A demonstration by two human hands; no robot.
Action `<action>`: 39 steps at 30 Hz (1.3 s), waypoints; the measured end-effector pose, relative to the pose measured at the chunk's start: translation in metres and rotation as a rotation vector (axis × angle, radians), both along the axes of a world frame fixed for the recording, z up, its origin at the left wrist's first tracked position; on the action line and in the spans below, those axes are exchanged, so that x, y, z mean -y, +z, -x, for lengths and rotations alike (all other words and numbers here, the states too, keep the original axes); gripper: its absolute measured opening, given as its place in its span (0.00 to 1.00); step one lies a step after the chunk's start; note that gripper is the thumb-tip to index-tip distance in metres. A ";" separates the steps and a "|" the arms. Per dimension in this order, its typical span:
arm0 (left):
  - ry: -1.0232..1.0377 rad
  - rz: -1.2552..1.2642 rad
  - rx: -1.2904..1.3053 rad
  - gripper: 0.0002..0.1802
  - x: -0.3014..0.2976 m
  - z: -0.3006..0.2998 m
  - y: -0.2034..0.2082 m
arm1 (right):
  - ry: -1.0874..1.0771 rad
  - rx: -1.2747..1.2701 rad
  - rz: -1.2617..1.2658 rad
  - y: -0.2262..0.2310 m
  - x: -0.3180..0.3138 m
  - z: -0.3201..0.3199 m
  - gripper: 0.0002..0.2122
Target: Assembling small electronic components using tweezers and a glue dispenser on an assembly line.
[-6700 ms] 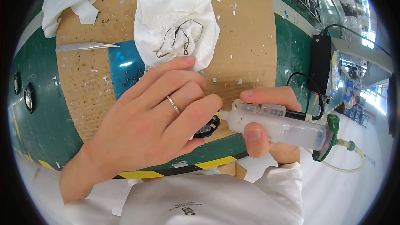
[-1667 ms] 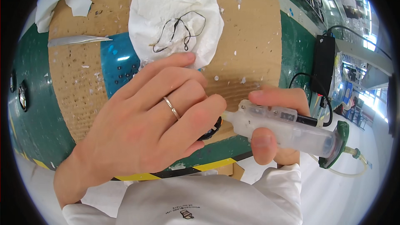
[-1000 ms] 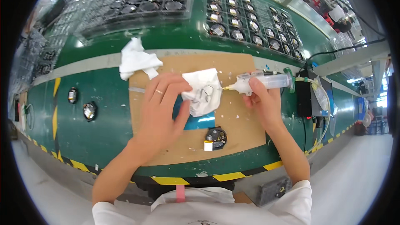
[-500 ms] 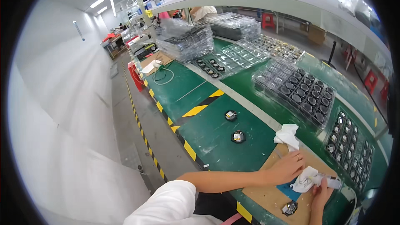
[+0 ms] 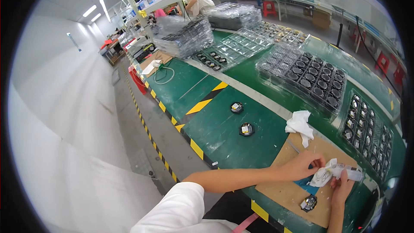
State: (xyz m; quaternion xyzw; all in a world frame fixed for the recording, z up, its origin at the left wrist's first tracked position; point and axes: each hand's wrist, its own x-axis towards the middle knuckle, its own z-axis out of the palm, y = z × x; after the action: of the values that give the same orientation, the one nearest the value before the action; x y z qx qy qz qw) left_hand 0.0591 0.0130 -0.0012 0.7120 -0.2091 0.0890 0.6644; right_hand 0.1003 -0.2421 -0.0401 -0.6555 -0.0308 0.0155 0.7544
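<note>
- Gripping syringe [image 5: 350, 173] in right hand [image 5: 341, 185] at four o'clock, probably for steadiness.
- Holding left hand [image 5: 305, 165] curled by white cloth [image 5: 321, 176]; unclear whether pinching.

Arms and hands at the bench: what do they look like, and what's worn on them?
They are a person's: the left hand and right hand show no gloves. A loose, plain white sleeve leaves the left forearm bare. The right forearm is bare too; any sleeve there is out of view. No cables show on either arm.
</note>
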 end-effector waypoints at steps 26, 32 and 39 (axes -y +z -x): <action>0.192 -0.381 0.199 0.11 0.005 0.015 0.002 | 0.309 -0.044 0.102 0.018 0.001 0.011 0.21; 0.252 -0.423 0.291 0.13 0.007 0.011 0.002 | 0.292 -0.025 0.123 0.024 -0.002 0.017 0.22; 0.222 -0.400 0.256 0.13 0.004 0.006 -0.007 | 0.298 -0.041 0.101 0.013 0.003 0.014 0.24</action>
State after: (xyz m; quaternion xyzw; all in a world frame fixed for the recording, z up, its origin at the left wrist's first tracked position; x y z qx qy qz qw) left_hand 0.0526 0.0090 -0.0078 0.8306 -0.2257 0.2076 0.4648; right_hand 0.0861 -0.2448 -0.0269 -0.6803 -0.1116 0.1419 0.7104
